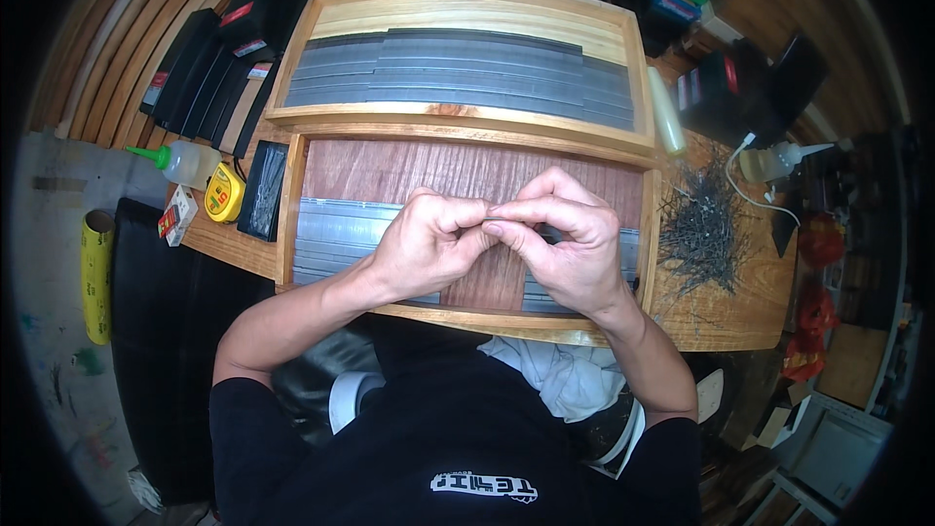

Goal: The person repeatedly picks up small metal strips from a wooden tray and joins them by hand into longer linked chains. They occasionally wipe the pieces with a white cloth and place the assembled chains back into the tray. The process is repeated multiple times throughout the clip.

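Note:
Over the middle of the near wooden tray (477, 136), my left hand (429, 244) and my right hand (570, 239) meet fingertip to fingertip. Both are closed in a pinch, thumbs against forefingers. Whatever lies between the fingertips is too small and too covered to name. Below my left hand, flat grey metal strips (336, 232) lie side by side on the tray's reddish-brown bottom. More grey strips (555, 298) lie under my right hand, partly hidden by it. Bare wood (477, 282) shows between the two groups.
A second wooden tray (458, 109) with rows of metal strips (477, 63) adjoins the far side. To the right are a heap of thin dark metal slivers (701, 224) and a white cable (755, 190). A yellow tape measure (225, 193) and a green-tipped bottle (190, 164) stand left.

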Action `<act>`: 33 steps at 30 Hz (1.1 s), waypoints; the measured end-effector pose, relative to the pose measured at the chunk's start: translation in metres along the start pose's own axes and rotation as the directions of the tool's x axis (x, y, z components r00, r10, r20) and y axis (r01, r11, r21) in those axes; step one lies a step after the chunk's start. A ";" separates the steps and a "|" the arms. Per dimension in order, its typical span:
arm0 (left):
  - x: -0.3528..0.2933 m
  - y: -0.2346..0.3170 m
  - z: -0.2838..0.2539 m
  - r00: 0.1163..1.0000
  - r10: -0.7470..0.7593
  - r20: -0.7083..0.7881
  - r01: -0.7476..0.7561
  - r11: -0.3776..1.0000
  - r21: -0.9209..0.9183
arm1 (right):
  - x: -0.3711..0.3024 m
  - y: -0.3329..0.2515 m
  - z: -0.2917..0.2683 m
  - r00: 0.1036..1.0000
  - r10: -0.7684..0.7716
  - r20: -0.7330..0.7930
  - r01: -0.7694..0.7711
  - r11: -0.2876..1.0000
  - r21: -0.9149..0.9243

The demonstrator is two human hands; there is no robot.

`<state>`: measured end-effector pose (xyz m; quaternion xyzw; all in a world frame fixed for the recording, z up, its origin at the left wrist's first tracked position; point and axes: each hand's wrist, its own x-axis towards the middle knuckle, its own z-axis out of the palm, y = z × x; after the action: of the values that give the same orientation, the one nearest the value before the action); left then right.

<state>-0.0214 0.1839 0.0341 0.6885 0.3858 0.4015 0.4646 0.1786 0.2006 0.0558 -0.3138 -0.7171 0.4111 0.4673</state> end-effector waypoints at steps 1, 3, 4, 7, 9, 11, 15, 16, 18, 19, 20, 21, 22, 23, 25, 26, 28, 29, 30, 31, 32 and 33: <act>0.000 0.000 0.000 1.000 0.001 0.002 -0.001 1.000 -0.003 | 0.000 0.000 0.000 1.000 0.001 -0.001 -0.001 1.000 0.002; 0.000 -0.001 -0.001 1.000 0.000 0.012 0.000 1.000 -0.005 | 0.000 0.000 0.000 1.000 0.004 0.000 -0.004 1.000 0.005; 0.000 -0.002 -0.001 1.000 0.000 0.016 0.000 1.000 -0.006 | 0.000 0.000 0.000 1.000 0.006 0.001 -0.006 1.000 0.005; -0.001 -0.003 -0.002 0.999 -0.017 0.035 0.018 1.000 -0.004 | 0.000 -0.001 0.000 1.000 0.006 0.001 -0.006 1.000 0.001; -0.001 -0.001 -0.006 0.994 -0.073 0.079 0.072 0.997 0.011 | 0.000 -0.001 0.000 1.000 0.004 -0.001 -0.004 1.000 -0.008; -0.001 -0.001 -0.007 0.989 -0.102 0.104 0.100 0.995 0.024 | 0.000 -0.002 0.000 1.000 0.000 -0.004 0.000 1.000 -0.021; -0.001 -0.002 -0.004 0.998 -0.027 0.053 0.026 1.000 0.013 | -0.001 -0.002 0.002 1.000 0.008 -0.029 -0.008 1.000 0.024; 0.000 -0.002 -0.003 0.999 0.003 0.032 -0.003 1.000 0.006 | -0.001 -0.001 0.001 1.000 0.006 -0.029 -0.005 1.000 0.027; 0.001 -0.002 -0.002 1.000 0.015 0.026 -0.015 1.000 -0.002 | -0.001 0.000 0.001 1.000 0.008 -0.024 -0.007 0.999 0.033; 0.001 -0.002 -0.001 1.000 0.023 0.011 -0.023 1.000 -0.012 | -0.001 0.001 0.001 1.000 0.014 -0.020 -0.013 0.999 0.037; 0.001 -0.002 0.000 1.000 0.031 -0.004 -0.031 0.999 -0.021 | -0.001 0.002 0.001 1.000 0.019 -0.017 -0.018 0.999 0.041; 0.002 -0.001 0.004 0.999 0.041 -0.031 -0.042 0.999 -0.035 | -0.001 0.001 0.000 0.999 0.053 -0.007 -0.053 0.997 0.064; 0.002 -0.001 0.004 0.998 0.045 -0.044 -0.047 0.998 -0.044 | -0.001 0.000 0.000 0.996 0.088 0.003 -0.087 0.992 0.085; 0.002 0.000 0.005 0.997 0.049 -0.057 -0.052 0.997 -0.053 | 0.000 -0.002 -0.001 0.992 0.122 0.013 -0.122 0.987 0.107; 0.002 0.002 0.003 0.999 0.036 -0.040 -0.038 0.998 -0.044 | 0.002 -0.005 -0.005 0.987 0.150 0.055 -0.156 0.980 0.123; 0.002 0.002 0.001 0.999 0.025 -0.024 -0.025 0.999 -0.029 | 0.002 -0.006 -0.007 0.984 0.164 0.076 -0.173 0.976 0.130; 0.001 0.001 -0.004 0.999 -0.018 0.045 0.016 0.999 0.035 | 0.000 -0.001 -0.011 0.989 0.134 0.068 -0.142 0.982 0.123; 0.002 0.004 -0.005 0.996 -0.053 0.066 0.050 0.998 0.045 | 0.000 0.001 -0.013 0.991 0.119 0.065 -0.126 0.985 0.119; 0.003 0.010 -0.008 0.992 -0.091 0.085 0.086 0.995 0.056 | 0.000 0.000 -0.013 0.989 0.131 0.071 -0.139 0.983 0.118; 0.003 0.013 -0.009 0.986 -0.128 0.105 0.121 0.990 0.067 | 0.000 -0.001 -0.013 0.987 0.143 0.076 -0.151 0.982 0.116; 0.003 0.011 -0.007 0.993 -0.092 0.076 0.089 0.995 0.047 | 0.000 -0.002 -0.013 0.984 0.155 0.082 -0.164 0.980 0.115; 0.003 0.008 -0.004 0.997 -0.056 0.045 0.055 0.998 0.028 | 0.000 -0.002 -0.013 0.985 0.149 0.084 -0.158 0.982 0.108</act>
<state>-0.0224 0.1856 0.0435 0.6926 0.3993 0.3673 0.4753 0.1909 0.2036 0.0608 -0.3252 -0.6830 0.4978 0.4242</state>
